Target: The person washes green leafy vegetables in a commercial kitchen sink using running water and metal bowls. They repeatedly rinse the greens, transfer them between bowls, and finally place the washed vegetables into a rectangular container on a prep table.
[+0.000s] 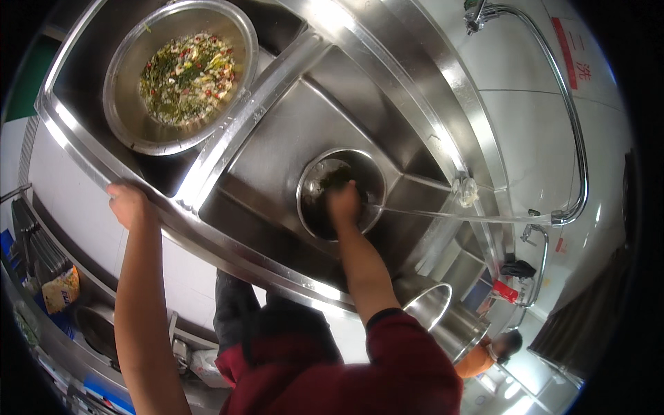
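Note:
My left hand (127, 205) is curled over the front rim of a stainless steel sink (104, 168). My right hand (343, 202), blurred, reaches into a round steel pot (299, 199) standing in the middle basin (280, 140). Water and some dark green matter lie in the pot; what the fingers touch is hidden. A stream of water (467, 215) runs from a curved chrome faucet (581, 155) into it. In the left basin, a wide steel bowl (122, 114) contains chopped greens, pale bits and red pieces (192, 78) in liquid.
A steel divider (249, 111) separates the two basins. Steel vessels (459, 324) stand to my right, with a person in orange (474, 360) beyond. A second faucet (542, 270) is on the tiled wall. Shelves with trays (49, 249) and a pan (96, 332) are at lower left.

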Demonstrator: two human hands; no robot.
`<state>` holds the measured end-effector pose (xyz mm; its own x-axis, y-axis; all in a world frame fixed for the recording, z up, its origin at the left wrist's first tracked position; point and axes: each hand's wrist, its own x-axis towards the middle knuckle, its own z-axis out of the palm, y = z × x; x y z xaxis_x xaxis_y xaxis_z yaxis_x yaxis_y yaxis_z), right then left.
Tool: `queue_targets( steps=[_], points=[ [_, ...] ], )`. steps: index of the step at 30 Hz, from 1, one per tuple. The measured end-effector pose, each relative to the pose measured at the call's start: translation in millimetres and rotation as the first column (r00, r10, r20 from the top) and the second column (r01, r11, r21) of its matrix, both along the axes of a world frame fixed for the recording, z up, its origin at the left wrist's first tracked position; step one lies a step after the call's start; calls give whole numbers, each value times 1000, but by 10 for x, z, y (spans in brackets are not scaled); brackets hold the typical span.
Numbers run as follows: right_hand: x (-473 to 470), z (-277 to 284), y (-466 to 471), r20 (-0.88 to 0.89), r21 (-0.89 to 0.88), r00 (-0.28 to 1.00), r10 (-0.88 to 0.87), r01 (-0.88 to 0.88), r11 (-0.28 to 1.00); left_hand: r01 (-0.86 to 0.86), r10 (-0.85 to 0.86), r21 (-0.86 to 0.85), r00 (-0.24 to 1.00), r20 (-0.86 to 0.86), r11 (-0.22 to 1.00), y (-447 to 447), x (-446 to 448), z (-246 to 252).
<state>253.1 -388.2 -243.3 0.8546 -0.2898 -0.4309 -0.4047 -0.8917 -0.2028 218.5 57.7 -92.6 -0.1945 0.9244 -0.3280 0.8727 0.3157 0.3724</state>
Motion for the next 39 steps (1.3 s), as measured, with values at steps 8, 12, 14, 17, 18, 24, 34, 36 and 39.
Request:
queue_targets(
  steps=[8,12,14,17,18,24,34,36,39],
  points=[
    [-58,211,232,255,-1,966,-43,44,999,0,-1,9,1000,16,1000,-24,27,47],
    [-87,-197,473,430,-170,882,192,-130,977,-34,33,28,999,28,999,-17,10,-2],
    [-63,-396,538,463,-266,854,237,-122,956,-45,42,58,998,50,997,-5,6,-48],
    [-6,-529,493,353,-326,895,273,-156,933,-67,56,75,989,134,995,33,-10,-108],
    [41,-538,452,286,-291,916,283,-198,936,-58,43,86,985,168,995,36,-23,-120],
    [395,-478,270,72,-148,997,-13,24,989,-20,15,47,994,109,999,52,-35,-110],
    [-184,-106,498,192,-300,953,235,-171,938,-28,26,34,998,53,999,6,1,-39],
    [-144,-272,599,257,-361,920,296,-193,912,-19,16,53,998,54,998,16,-12,-67],
    [-27,-450,564,291,-322,894,342,-245,914,-17,7,90,994,105,996,38,-57,-118]
  ],
)
